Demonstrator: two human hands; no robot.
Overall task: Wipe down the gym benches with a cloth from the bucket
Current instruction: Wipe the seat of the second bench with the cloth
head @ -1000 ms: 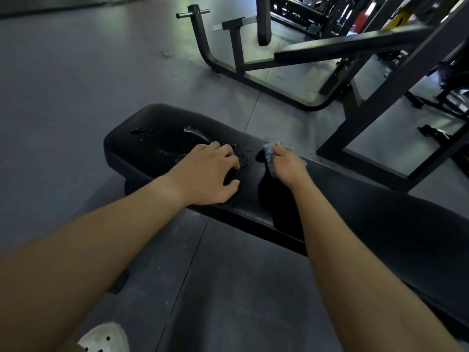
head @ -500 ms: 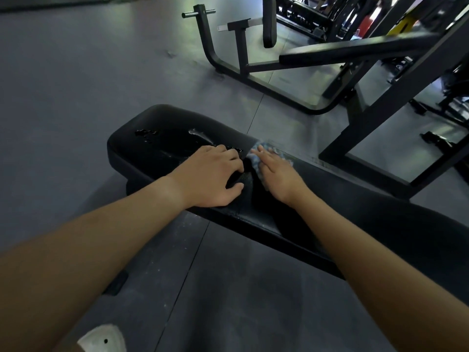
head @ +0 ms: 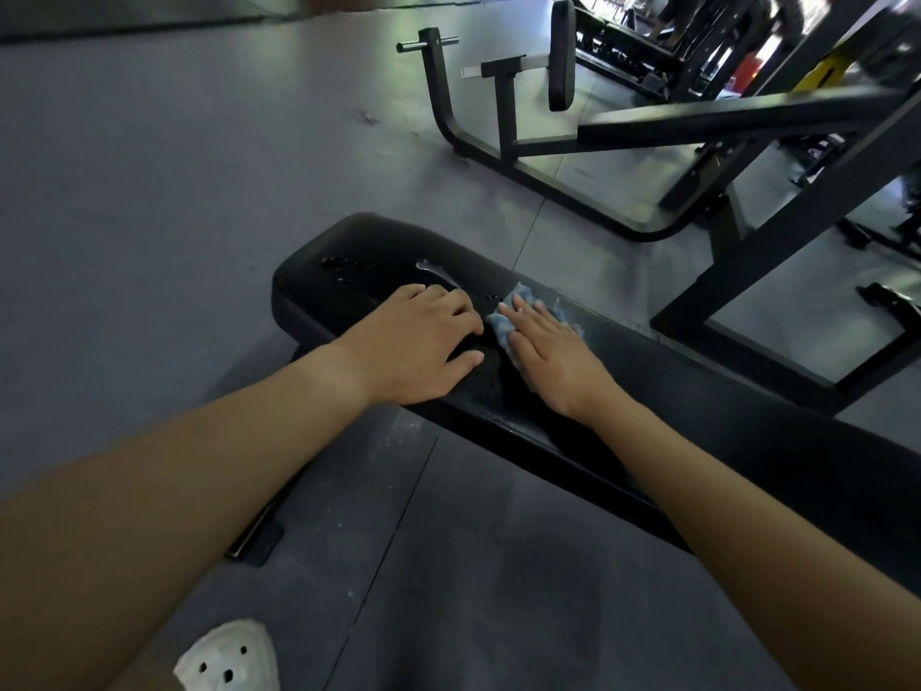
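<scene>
glossy wet black vinyl bench (head: 747, 441), nubby blue cloth (head: 501, 325), matt metal frame (head: 777, 226)

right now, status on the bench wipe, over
Left hand resting on bench, empty. Right hand flat, pressing blue cloth onto it. Water pooled toward the bench end; left hand sits in the cloth's path.
</scene>
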